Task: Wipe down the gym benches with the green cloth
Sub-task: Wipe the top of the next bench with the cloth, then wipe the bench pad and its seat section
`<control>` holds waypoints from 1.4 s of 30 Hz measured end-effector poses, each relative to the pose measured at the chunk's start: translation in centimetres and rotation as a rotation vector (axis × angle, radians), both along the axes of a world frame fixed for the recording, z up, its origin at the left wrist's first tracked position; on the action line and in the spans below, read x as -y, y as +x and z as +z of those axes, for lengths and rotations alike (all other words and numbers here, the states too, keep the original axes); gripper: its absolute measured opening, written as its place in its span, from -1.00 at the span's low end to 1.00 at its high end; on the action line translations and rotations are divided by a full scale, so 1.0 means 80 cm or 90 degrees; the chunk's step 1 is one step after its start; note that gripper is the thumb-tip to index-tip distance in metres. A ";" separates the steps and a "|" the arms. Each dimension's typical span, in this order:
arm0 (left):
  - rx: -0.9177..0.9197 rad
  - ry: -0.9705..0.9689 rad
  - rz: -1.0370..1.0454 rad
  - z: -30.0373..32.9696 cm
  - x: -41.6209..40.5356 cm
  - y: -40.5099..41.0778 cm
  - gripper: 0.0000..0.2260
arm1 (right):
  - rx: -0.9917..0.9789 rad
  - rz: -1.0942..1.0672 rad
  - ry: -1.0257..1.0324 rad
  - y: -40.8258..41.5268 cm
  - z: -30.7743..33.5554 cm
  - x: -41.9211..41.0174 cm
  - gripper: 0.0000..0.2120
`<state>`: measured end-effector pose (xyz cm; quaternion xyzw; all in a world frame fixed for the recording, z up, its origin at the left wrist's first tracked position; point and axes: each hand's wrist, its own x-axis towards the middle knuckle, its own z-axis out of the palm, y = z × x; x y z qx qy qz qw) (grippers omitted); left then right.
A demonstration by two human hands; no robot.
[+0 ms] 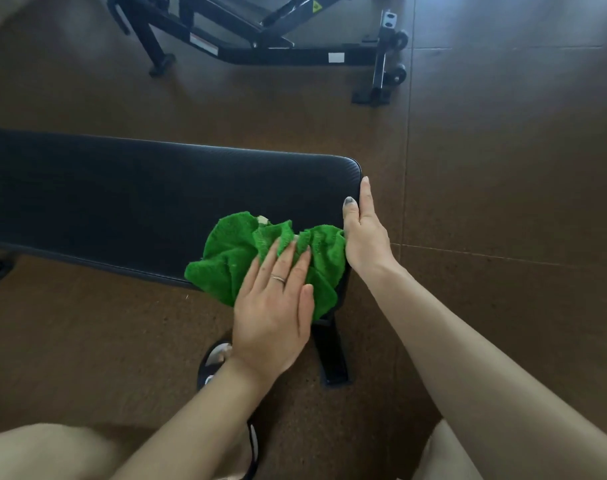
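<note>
- Nearest the lens, at 6 o'clock: two bare forearms reaching up into view, with pale bent knees at 7 and 5 o'clock.
- Under the left wrist, a black open-toed sandal (pixel 215 362) on a foot, planted on the brown speckled rubber floor (pixel 503 174).
- Left hand (pixel 274 306), just below centre: flat, fingers straight and slightly spread, palm pressing down on the crumpled bright green terry cloth (pixel 233 258); thin ring on one finger.
- Green cloth bunched at the right end of the long black padded flat bench (pixel 129 199), lying on the near corner of the pad and spilling over the near edge at 6 o'clock of the pad's end.
- Right hand (pixel 364 237), at 3 o'clock from the cloth: laid along the bench's short end edge, fingers straight and pointing toward 12 o'clock, thumb on the pad top, heel touching the cloth's right fold; no grasp, just resting against the edge.
- Flat bench running from 9 o'clock toward centre, textured black upholstery with a rounded far corner; black metal leg (pixel 331 355) showing below the cloth, foot on the floor.
- At 12 o'clock, well apart from the flat bench: black steel frame of a second adjustable bench (pixel 260 46), with small wheels at its right end, white labels and a yellow warning sticker.
- Floor seams crossing at 2 to 3 o'clock.
</note>
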<state>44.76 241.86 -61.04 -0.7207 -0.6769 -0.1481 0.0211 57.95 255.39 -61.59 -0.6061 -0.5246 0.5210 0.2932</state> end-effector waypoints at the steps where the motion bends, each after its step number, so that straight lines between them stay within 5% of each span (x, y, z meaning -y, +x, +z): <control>1: -0.022 -0.033 -0.018 0.004 -0.001 -0.001 -0.53 | -0.020 0.004 -0.014 0.003 0.000 -0.001 -0.46; 5: -0.034 -0.137 -0.076 0.026 -0.042 -0.011 -0.52 | -0.096 -0.019 -0.065 0.008 0.004 -0.017 -0.45; 9: 0.052 -0.211 -0.040 0.032 -0.126 -0.005 -0.52 | -0.149 -0.079 -0.175 0.000 0.001 -0.053 -0.20; 16: 0.068 -0.233 -0.049 0.025 -0.212 -0.013 -0.53 | -0.116 -0.095 -0.202 -0.007 0.006 -0.084 -0.35; 24: 0.093 -0.248 -0.101 0.034 -0.270 -0.025 -0.58 | 0.037 -0.091 -0.050 -0.035 0.048 -0.100 -0.49; 27: 0.166 -0.353 -0.081 0.088 -0.302 -0.042 -0.74 | 0.007 -0.050 -0.120 -0.035 0.087 -0.088 -0.75; 31: 0.417 -0.423 0.007 0.176 -0.305 -0.068 -0.86 | -0.092 -0.138 -0.225 -0.043 0.179 -0.075 -0.75; 35: 0.705 -0.482 0.208 0.283 -0.277 -0.084 -0.92 | -0.251 -0.151 -0.328 -0.063 0.294 -0.062 -0.55; 42: 0.811 -0.681 0.228 0.485 -0.305 -0.088 -0.50 | -0.245 -0.181 -0.383 -0.047 0.490 -0.064 -0.77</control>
